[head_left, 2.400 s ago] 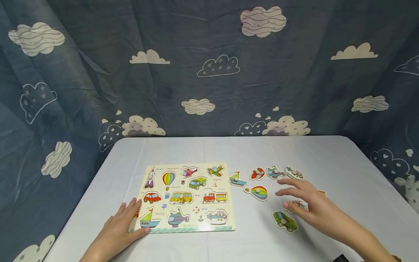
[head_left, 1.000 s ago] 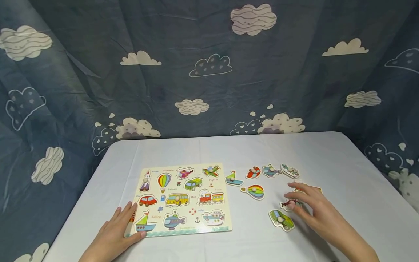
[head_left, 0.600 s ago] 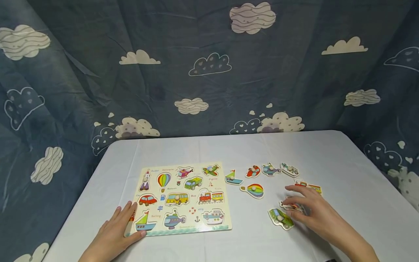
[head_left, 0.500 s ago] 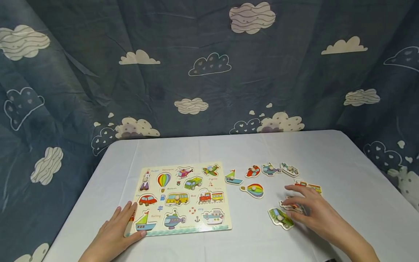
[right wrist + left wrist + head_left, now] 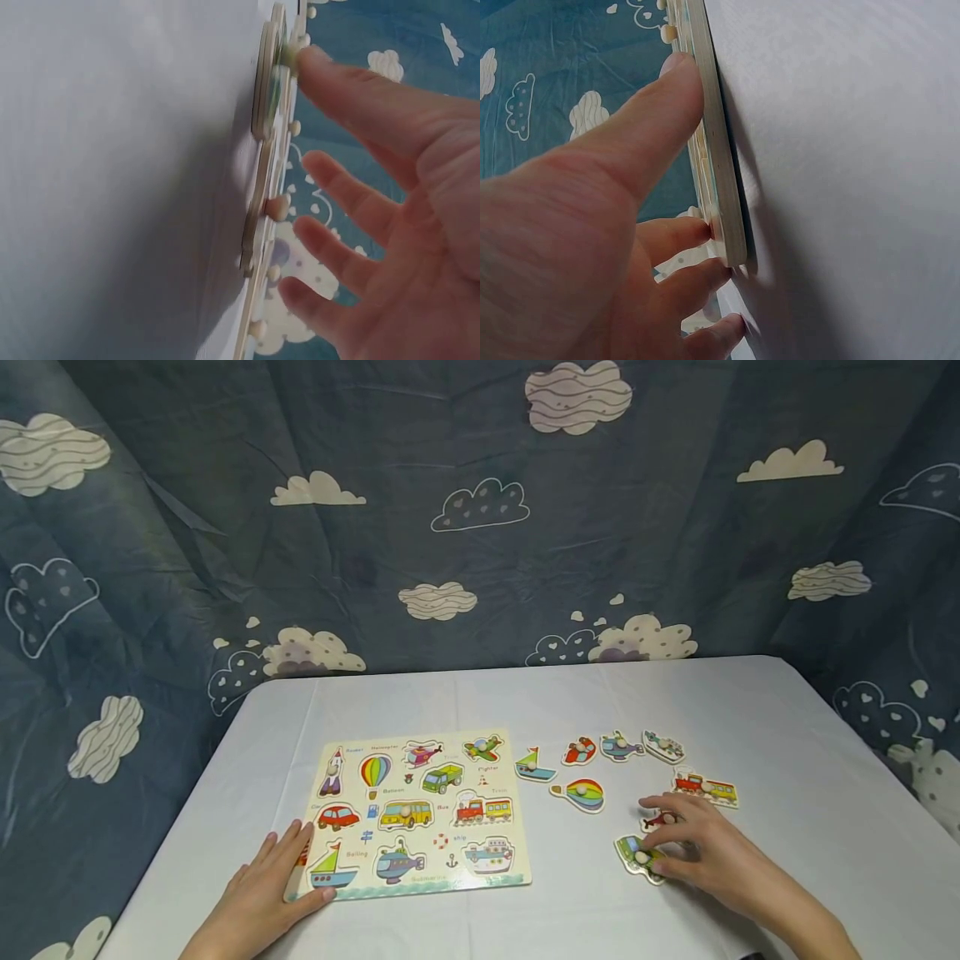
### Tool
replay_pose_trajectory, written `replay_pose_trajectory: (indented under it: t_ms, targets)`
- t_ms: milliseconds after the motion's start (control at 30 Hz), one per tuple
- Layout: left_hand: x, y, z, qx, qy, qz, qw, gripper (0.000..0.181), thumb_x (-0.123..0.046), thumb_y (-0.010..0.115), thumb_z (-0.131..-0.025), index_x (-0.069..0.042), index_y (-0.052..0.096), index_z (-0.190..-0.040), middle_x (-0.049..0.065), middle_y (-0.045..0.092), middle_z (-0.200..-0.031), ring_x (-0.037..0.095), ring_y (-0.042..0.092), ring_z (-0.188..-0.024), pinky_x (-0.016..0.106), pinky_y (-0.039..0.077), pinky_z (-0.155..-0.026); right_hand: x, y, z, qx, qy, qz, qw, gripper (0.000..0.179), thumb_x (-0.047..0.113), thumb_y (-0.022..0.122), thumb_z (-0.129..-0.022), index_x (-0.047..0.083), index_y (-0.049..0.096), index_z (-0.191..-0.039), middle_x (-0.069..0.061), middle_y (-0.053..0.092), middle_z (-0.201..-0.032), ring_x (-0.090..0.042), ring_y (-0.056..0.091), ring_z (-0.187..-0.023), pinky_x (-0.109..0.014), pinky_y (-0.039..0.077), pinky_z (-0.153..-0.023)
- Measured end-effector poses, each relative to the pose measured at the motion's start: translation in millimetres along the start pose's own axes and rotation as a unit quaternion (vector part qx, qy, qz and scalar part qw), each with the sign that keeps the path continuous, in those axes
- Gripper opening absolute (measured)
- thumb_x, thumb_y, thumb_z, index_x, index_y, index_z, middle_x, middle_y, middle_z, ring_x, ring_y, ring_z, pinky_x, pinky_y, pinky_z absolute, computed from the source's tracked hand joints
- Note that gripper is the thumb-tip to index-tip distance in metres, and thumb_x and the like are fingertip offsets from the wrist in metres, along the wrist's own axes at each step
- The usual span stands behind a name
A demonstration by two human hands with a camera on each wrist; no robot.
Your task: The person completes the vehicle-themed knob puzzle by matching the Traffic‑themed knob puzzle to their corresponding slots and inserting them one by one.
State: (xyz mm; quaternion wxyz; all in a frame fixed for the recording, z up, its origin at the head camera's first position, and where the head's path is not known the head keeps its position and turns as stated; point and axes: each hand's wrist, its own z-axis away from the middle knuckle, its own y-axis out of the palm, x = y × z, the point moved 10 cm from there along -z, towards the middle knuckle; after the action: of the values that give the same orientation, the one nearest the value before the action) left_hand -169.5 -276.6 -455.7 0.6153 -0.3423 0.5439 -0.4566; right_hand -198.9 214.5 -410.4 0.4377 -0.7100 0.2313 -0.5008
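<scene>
A wooden vehicle puzzle board point(image 5: 431, 883) lies on the table. My left hand point(image 5: 258, 893) rests on its near left corner, fingers spread and thumb along the front edge; the left wrist view shows the thumb point(image 5: 667, 97) against that edge. My right hand point(image 5: 712, 856) is over the green truck puzzle piece point(image 5: 632, 852). Its thumb and index finger are apart at the piece's knob. In the right wrist view the thumb point(image 5: 330, 75) reaches the knob while the other fingers hang loose. A helicopter piece point(image 5: 654, 821) is partly hidden under the right hand.
Beyond the right hand lies a train piece point(image 5: 705, 789). Farther back are a sailboat piece point(image 5: 534, 768), a balloon piece point(image 5: 583, 795), a red piece point(image 5: 580, 752), a submarine piece point(image 5: 619, 747) and a ship piece point(image 5: 663, 747). A dark cloud-patterned cloth point(image 5: 480, 560) hangs behind the table.
My right hand has moved from over the helicopter piece toward the near left, down to the green truck piece. The train piece now shows more fully. The left hand stays on the board.
</scene>
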Motion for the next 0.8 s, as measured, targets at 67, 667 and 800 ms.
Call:
replay_pose_trajectory:
  t_ms: [67,667,800]
  targets:
    - [-0.4,-0.5,-0.2,-0.001,0.002,0.001,1.0,0.107,-0.073,0.064,-0.077,-0.002,0.034,-0.151,0.027,0.029,-0.154,0.057,0.021,-0.137,0.081,0.022,-0.094,-2.1,3.7,-0.9,0.014,0.022,-0.003,0.9997,0.032,0.021,0.089,-0.068,0.042,0.074,-0.086,-0.001,0.058,-0.132,-0.037,0.04,-0.129,-0.067,0.031,-0.1]
    - [1.7,0.8,-0.4,-0.001,0.005,0.002,1.0,0.109,-0.072,0.065,-0.077,0.001,0.033,-0.151,0.028,0.03,-0.153,0.056,0.021,-0.138,0.079,0.023,-0.096,1.1,10.5,-5.0,0.029,0.033,0.004,0.999,0.034,0.016,0.088,-0.071,0.043,0.072,-0.084,0.003,0.058,-0.126,-0.035,0.043,-0.125,-0.062,0.032,-0.101]
    - [2.4,1.4,-1.2,0.0,0.003,0.0,1.0,0.109,-0.071,0.066,-0.077,0.003,0.033,-0.15,0.029,0.031,-0.153,0.056,0.021,-0.138,0.079,0.023,-0.095,4.5,9.2,-4.8,0.019,0.024,0.014,0.9994,0.033,0.016,0.087,-0.072,0.042,0.072,-0.084,0.003,0.058,-0.123,-0.032,0.045,-0.123,-0.058,0.033,-0.101]
